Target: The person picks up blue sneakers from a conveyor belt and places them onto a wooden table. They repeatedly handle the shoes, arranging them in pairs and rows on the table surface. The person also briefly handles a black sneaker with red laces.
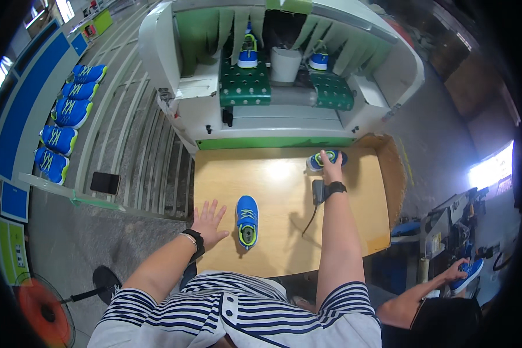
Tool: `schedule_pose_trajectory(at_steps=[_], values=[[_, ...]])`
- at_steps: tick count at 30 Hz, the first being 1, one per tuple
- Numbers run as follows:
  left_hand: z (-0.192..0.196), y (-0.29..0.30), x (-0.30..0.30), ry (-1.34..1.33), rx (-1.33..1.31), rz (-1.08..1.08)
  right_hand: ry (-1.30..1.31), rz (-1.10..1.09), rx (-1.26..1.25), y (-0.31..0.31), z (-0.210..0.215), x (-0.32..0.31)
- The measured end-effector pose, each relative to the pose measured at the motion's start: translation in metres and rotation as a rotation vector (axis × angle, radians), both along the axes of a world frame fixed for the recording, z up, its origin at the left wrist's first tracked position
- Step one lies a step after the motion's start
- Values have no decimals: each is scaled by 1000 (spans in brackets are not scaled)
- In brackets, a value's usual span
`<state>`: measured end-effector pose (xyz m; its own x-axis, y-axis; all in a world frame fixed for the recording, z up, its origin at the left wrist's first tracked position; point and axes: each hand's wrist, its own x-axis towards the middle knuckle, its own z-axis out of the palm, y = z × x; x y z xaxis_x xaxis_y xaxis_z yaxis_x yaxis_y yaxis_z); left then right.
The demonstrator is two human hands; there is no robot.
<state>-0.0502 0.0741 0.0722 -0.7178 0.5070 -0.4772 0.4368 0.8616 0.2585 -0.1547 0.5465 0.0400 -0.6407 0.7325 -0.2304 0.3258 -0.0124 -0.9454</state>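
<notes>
On the wooden table lies a blue sneaker with yellow-green trim, its toe pointing away from me. Just left of it my left hand rests with fingers spread, apart from the shoe and holding nothing. Farther off, near the table's back right, my right hand grips a second blue sneaker lying crosswise, partly covered by my fingers. Each wrist wears a black band. A small dark box with a cable sits by my right wrist.
A white machine with two green perforated belts stands behind the table; a blue sneaker rides each belt. Several blue sneakers line a rack at left, near a phone. A fan stands lower left. At right a co-worker's hand holds a sneaker.
</notes>
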Motion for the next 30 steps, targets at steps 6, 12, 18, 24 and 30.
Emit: schedule_pose_trajectory(at_steps=[6,12,18,24,30], values=[[24,6,-13,-129,153,118,84,6,-22,-35,4,1],[58,47,-67,189,887,334,56,706,-152,-171,63,50],[52,72,-122,185,688,390,47,542,775,-129,25,36],[46,81,-102,124,621,363,-18,626,742,-150,12,2],[68,45,-114,248,591,303,86,920,824,-171,32,6]])
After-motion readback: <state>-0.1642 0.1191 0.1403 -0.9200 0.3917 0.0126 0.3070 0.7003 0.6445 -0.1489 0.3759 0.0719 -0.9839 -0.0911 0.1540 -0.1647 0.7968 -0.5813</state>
